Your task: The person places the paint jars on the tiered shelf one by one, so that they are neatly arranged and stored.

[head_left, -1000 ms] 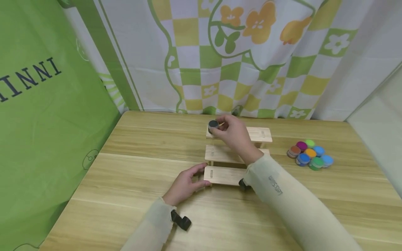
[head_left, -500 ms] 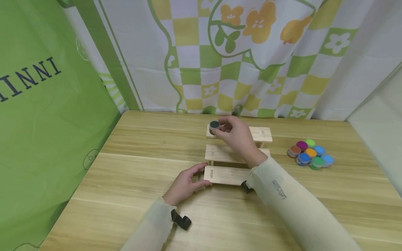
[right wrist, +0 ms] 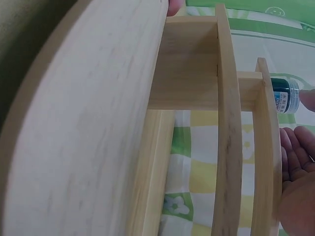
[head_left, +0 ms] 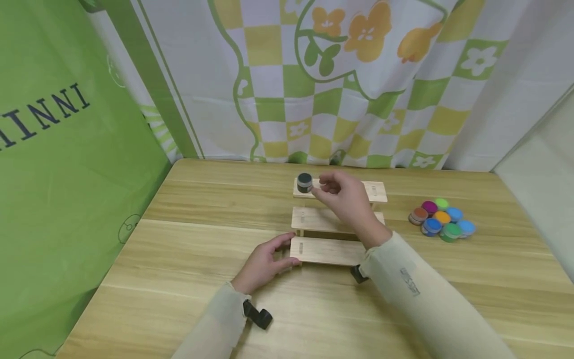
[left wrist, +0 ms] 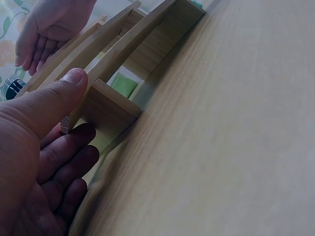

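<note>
A three-step wooden display stand point(head_left: 332, 251) stands on the table. On the left end of its top step sits a small dark-lidded paint jar point(head_left: 305, 183), upright. My right hand point(head_left: 349, 200) hovers just right of that jar with loosely bent fingers and nothing in them. The right wrist view shows a small gap between the thumb and the jar point(right wrist: 283, 96). My left hand point(head_left: 264, 262) holds the left end of the bottom step. In the left wrist view its thumb point(left wrist: 74, 78) lies along the step, with the other fingers curled by the end.
Several paint jars point(head_left: 441, 218) with coloured lids, among them orange, green, blue and purple, stand grouped on the table point(head_left: 215, 199) right of the stand. A patterned curtain point(head_left: 264, 80) hangs along the back edge. Green cloth point(head_left: 67, 199) covers the left side.
My right hand has let go of the dark paint jar and drawn back a little to the right. The jar stays on the top step. My left hand has not moved.
</note>
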`<control>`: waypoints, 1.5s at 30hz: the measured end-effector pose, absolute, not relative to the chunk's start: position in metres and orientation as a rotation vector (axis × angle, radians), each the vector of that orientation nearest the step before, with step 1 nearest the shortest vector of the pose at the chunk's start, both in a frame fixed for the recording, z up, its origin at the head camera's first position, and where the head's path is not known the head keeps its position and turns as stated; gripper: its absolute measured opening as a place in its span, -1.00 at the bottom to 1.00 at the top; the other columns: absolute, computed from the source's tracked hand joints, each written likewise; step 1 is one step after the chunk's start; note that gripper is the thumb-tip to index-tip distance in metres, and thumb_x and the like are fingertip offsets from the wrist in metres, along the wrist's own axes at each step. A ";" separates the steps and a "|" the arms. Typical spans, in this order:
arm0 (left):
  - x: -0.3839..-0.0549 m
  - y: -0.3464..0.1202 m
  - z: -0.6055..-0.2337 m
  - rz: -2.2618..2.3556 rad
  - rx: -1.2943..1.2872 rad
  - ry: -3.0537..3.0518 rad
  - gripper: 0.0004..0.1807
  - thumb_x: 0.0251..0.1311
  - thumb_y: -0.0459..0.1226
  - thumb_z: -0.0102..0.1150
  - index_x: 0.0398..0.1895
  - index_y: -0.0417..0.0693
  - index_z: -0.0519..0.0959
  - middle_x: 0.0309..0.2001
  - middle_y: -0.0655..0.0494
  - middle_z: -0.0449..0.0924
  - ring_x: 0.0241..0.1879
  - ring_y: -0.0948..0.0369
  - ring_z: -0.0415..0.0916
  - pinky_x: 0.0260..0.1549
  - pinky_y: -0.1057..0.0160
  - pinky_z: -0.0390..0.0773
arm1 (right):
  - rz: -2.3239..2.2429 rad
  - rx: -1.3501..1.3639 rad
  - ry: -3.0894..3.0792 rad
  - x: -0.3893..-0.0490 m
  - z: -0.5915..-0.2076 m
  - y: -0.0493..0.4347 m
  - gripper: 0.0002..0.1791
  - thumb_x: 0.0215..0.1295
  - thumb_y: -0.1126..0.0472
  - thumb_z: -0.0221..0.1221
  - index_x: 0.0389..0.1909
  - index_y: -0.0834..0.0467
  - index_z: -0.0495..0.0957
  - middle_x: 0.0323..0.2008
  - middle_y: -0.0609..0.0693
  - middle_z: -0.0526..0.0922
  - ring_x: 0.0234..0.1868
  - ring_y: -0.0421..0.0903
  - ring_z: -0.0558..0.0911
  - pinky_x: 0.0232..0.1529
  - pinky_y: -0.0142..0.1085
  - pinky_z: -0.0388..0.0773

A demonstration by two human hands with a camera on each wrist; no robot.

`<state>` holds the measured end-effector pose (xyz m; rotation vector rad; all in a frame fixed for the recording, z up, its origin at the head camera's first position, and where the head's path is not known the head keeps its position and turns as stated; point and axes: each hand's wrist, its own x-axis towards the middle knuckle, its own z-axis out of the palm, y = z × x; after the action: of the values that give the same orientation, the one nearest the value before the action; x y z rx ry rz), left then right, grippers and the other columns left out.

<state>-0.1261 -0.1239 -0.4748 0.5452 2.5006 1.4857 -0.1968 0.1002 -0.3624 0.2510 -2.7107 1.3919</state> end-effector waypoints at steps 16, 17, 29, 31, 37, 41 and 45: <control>-0.127 -0.124 -0.477 1.487 0.532 2.506 -0.22 -0.03 0.12 0.28 0.31 0.20 0.30 0.12 0.29 0.48 0.17 0.23 0.34 0.17 0.06 0.31 | 1.409 0.278 -2.571 -0.184 -0.370 0.114 -0.60 0.14 0.01 0.28 -0.08 0.16 0.55 -0.21 -0.05 0.61 -0.20 -0.15 0.58 -0.11 -0.28 0.54; -0.127 -0.124 -0.477 1.486 0.529 2.507 -0.22 -0.03 0.12 0.28 0.31 0.20 0.31 0.12 0.29 0.48 0.17 0.23 0.34 0.17 0.07 0.31 | 1.405 0.289 -2.557 -0.183 -0.371 0.114 -0.60 0.14 0.02 0.28 -0.08 0.17 0.55 -0.20 -0.04 0.60 -0.19 -0.15 0.58 -0.11 -0.29 0.54; -0.127 -0.124 -0.479 1.495 0.527 2.500 -0.21 -0.04 0.11 0.29 0.31 0.19 0.30 0.11 0.30 0.48 0.13 0.23 0.37 0.15 0.07 0.32 | 1.501 0.252 -2.403 -0.164 -0.379 0.126 -0.64 0.15 0.00 0.27 -0.13 0.14 0.59 -0.19 -0.06 0.62 -0.19 -0.21 0.57 -0.13 -0.31 0.52; -0.127 -0.124 -0.479 1.492 0.530 2.508 -0.21 -0.05 0.11 0.29 0.31 0.20 0.31 0.12 0.29 0.48 0.13 0.22 0.38 0.14 0.05 0.33 | 1.551 0.235 -2.388 -0.159 -0.377 0.128 -0.65 0.16 0.03 0.27 -0.12 0.16 0.58 -0.17 -0.04 0.61 -0.18 -0.21 0.57 -0.16 -0.35 0.52; -0.125 -0.124 -0.477 1.490 0.529 2.516 -0.23 -0.04 0.09 0.30 0.31 0.21 0.30 0.12 0.28 0.47 0.12 0.21 0.38 0.12 0.06 0.35 | 1.642 0.199 -2.347 -0.146 -0.374 0.140 -0.64 0.17 0.04 0.26 -0.09 0.17 0.57 -0.13 -0.02 0.60 -0.15 -0.20 0.56 -0.19 -0.47 0.52; -0.125 -0.123 -0.476 1.493 0.535 2.525 -0.23 -0.04 0.08 0.30 0.30 0.17 0.32 0.11 0.27 0.49 0.09 0.20 0.40 0.10 0.06 0.36 | 1.747 0.171 -2.273 -0.136 -0.369 0.147 -0.67 0.16 0.12 0.28 -0.09 0.18 0.56 -0.12 0.01 0.59 -0.13 -0.18 0.56 -0.16 -0.48 0.52; -0.125 -0.122 -0.476 1.501 0.536 2.525 -0.22 -0.05 0.08 0.31 0.30 0.16 0.32 0.10 0.28 0.50 0.08 0.20 0.41 0.10 0.05 0.36 | 1.748 0.192 -2.213 -0.125 -0.361 0.152 -0.72 0.16 0.27 0.26 -0.11 0.27 0.55 -0.14 0.12 0.59 -0.15 -0.18 0.57 -0.17 -0.50 0.52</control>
<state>-0.1254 -0.1218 -0.4763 0.5365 2.5251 1.5012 -0.1251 0.1519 -0.3605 0.1920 -2.2126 1.7477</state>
